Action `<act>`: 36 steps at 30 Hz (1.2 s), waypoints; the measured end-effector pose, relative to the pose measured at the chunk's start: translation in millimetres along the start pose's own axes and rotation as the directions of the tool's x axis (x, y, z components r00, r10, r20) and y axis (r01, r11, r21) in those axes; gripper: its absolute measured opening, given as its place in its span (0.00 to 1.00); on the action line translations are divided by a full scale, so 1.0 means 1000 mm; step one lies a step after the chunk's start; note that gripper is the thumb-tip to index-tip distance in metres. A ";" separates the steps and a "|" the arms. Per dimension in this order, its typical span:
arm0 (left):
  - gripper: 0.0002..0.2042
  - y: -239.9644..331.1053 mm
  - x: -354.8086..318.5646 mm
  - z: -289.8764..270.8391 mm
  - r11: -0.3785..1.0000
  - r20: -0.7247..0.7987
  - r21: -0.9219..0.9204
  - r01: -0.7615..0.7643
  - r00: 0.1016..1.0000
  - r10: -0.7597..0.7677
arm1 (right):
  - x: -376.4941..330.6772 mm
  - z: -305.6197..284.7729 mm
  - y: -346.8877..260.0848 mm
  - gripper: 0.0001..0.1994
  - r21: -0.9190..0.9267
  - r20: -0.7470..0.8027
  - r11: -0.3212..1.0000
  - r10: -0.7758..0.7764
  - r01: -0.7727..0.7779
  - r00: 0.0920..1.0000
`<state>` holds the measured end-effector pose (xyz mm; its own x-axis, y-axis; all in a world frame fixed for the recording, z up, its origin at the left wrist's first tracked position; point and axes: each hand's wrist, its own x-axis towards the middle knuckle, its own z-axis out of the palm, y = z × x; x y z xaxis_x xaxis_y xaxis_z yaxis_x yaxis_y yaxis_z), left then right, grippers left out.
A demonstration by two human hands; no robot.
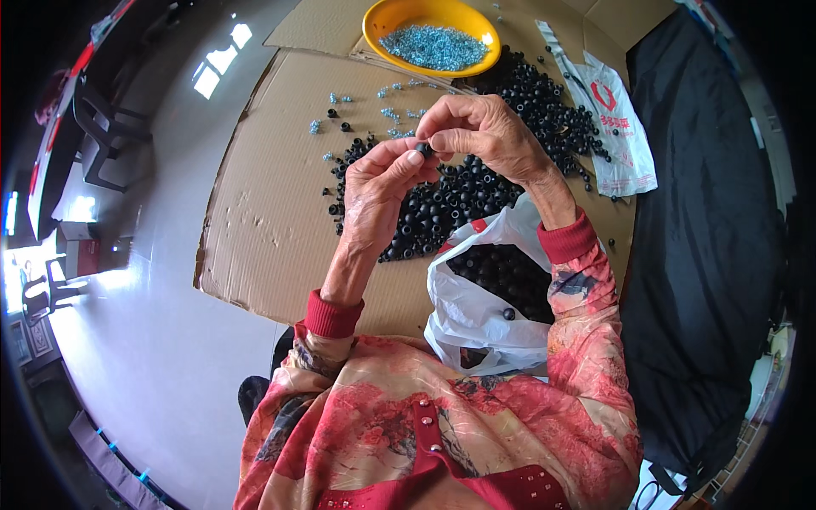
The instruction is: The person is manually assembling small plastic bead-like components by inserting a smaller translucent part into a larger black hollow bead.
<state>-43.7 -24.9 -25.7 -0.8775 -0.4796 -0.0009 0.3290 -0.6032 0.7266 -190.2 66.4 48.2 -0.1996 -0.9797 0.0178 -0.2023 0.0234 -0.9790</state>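
On my remote feed the L hand (374,183) pinches a small rounded blk piece (423,149) btwn thumb and fingers. The R hand (489,136) meets it there, thumb and index tips drawn close, right by the piece; can't tell from my end if they grip it or some tiny bit. Under both hands I see a spread of loose blk pieces (463,194), some w/ open holes, on brown cardboard (263,183); more of the same beyond the R hand. Small clear-blue bits (389,113) lie just past the L fingertips. Farther out, ahead of both hands: yellow bowl (371,38) w/ blue bits (433,47) in it. Nearer the body, below the R hand, open white bag (455,327) w/ blk pieces inside.
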 end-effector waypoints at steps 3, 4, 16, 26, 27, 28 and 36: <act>0.08 0.000 -0.001 0.001 0.999 -0.015 0.048 -0.012 1.000 0.013 | 0.001 0.000 0.000 0.05 0.000 0.010 1.000 0.020 -0.020 1.000; 0.08 0.002 -0.001 0.002 0.999 -0.015 0.048 -0.012 1.000 0.013 | 0.002 0.000 0.000 0.05 0.000 0.010 1.000 0.020 -0.020 1.000; 0.09 0.004 -0.002 0.006 0.985 -0.030 -0.158 0.069 0.997 -0.075 | -0.010 0.018 -0.005 0.04 -0.351 -0.199 0.926 -0.219 0.139 0.955; 0.09 0.006 -0.003 0.013 0.947 0.024 -0.283 0.151 0.988 -0.150 | -0.010 0.009 -0.016 0.05 -0.565 -0.072 0.780 -0.371 0.268 0.926; 0.09 0.006 -0.004 0.013 0.934 0.028 -0.314 0.173 0.985 -0.173 | -0.008 0.009 -0.016 0.04 -0.587 -0.043 0.748 -0.410 0.309 0.911; 0.09 0.006 -0.004 0.013 0.934 0.027 -0.313 0.172 0.985 -0.172 | -0.007 0.008 -0.018 0.04 -0.587 -0.043 0.748 -0.411 0.310 0.911; 0.08 0.007 -0.005 0.016 0.925 0.047 -0.337 0.177 0.984 -0.171 | -0.005 0.003 -0.030 0.04 -0.616 0.079 0.706 -0.387 0.350 0.919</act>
<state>-43.0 -16.4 -10.0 -0.9362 -0.3390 -0.0932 0.2666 -0.8572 0.4406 -180.7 69.9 77.1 -0.0297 -0.9247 0.3795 -0.8029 -0.2041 -0.5601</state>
